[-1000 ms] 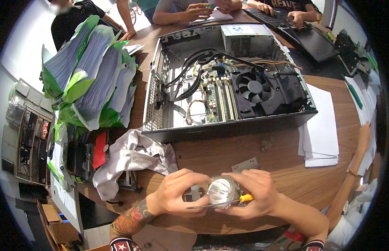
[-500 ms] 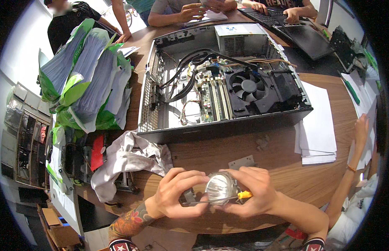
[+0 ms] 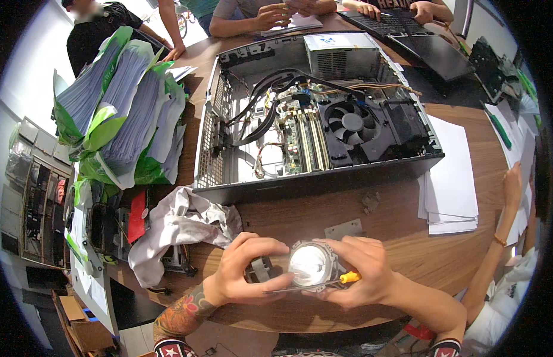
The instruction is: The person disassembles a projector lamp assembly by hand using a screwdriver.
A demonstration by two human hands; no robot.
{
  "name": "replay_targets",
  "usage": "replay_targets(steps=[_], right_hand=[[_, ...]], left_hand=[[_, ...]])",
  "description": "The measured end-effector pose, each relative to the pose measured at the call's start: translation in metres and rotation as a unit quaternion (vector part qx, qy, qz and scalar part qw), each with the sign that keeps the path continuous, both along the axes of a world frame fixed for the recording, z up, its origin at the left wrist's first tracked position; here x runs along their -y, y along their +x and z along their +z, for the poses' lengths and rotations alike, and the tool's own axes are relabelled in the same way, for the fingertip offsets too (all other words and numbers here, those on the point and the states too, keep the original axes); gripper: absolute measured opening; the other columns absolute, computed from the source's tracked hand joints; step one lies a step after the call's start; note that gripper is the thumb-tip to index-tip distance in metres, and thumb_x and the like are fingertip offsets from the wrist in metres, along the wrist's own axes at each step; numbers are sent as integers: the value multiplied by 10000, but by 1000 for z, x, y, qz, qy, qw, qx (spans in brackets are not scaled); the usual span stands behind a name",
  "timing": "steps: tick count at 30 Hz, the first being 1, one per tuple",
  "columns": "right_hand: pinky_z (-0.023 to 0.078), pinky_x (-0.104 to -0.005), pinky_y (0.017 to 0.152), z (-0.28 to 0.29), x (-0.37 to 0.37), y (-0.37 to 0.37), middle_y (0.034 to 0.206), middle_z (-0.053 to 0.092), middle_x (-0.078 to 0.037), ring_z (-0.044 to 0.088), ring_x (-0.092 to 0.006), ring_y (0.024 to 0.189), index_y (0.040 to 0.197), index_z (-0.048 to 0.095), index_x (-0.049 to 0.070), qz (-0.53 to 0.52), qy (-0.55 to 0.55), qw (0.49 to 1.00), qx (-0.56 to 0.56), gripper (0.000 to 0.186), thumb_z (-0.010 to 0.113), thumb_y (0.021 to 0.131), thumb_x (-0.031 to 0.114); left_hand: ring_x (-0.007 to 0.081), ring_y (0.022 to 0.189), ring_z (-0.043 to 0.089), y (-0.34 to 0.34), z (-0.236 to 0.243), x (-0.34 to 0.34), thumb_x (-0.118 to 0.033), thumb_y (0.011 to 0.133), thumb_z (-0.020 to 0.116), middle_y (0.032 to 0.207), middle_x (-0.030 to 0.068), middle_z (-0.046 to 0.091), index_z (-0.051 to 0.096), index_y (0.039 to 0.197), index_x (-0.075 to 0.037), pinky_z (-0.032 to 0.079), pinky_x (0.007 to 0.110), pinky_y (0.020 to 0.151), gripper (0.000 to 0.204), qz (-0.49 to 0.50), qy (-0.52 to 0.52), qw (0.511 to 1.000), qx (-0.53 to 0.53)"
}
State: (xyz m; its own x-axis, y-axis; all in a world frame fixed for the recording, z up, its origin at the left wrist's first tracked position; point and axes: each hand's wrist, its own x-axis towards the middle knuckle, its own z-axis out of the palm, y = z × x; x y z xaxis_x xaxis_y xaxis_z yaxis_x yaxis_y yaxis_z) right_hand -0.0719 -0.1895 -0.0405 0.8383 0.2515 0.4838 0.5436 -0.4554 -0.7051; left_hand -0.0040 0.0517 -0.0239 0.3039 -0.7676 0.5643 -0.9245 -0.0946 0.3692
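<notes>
In front of me my right hand [image 3: 361, 271] is closed around a round, shiny reflector lamp [image 3: 308, 266] set in a greyish frame. The same hand also holds a screwdriver, whose yellow handle [image 3: 349, 278] shows by the palm and whose thin shaft crosses under the lamp's face. My left hand [image 3: 243, 271] curls around a small dark block with a metal clip [image 3: 262, 269]. Its thumb reaches to the lamp's near left edge, along the screwdriver shaft. A flat metal plate with holes [image 3: 343, 229] lies on the table just beyond the lamp.
An open computer case [image 3: 324, 178] stands beyond my hands. A crumpled white cloth [image 3: 181, 229] and a stack of papers in green wrapping [image 3: 124, 113] are on the left. White sheets [image 3: 450, 178] lie right. Other people are around the wooden table [image 3: 276, 220], one at a keyboard [image 3: 380, 27].
The lamp has turned, so its bright round face shows more fully. My left fingers have shifted left and opened from its rim, exposing more of the dark block.
</notes>
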Motion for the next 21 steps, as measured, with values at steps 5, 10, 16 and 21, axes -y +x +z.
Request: replay_targets(steps=[5, 10, 16, 21], right_hand=[[457, -330, 528, 4, -1, 1, 706, 571, -86, 569, -233, 563, 1141, 609, -16, 11, -4, 1000, -10, 655, 837, 628, 321], [463, -334, 532, 4, 0, 1, 717, 579, -98, 578, -239, 575, 1150, 605, -22, 15, 17, 1000, -15, 672, 837, 610, 303], [467, -337, 540, 1, 0, 2, 726, 580, -101, 580, -244, 580, 1149, 601, -19, 25, 24, 999, -12, 664, 835, 613, 296], [462, -340, 533, 1, 0, 1, 724, 577, -99, 579, -246, 579, 1133, 605, -14, 24, 17, 1000, -7, 661, 836, 602, 304]], left_hand=[[222, 893, 644, -8, -3, 1, -124, 623, 850, 1015, 132, 665, 567, 1107, 12, 432, 318, 787, 576, 67, -19, 991, -114], [233, 912, 642, -9, -3, 4, -135, 615, 856, 1033, 137, 661, 575, 1110, -11, 431, 335, 803, 582, 70, -32, 989, -128], [256, 954, 628, -11, -7, 2, -120, 623, 846, 1058, 145, 644, 593, 1118, -45, 436, 346, 819, 561, 72, -37, 985, -153], [329, 948, 610, 3, -6, -5, -119, 625, 840, 1141, 166, 585, 597, 1169, -92, 444, 381, 842, 596, -10, -4, 996, -92]])
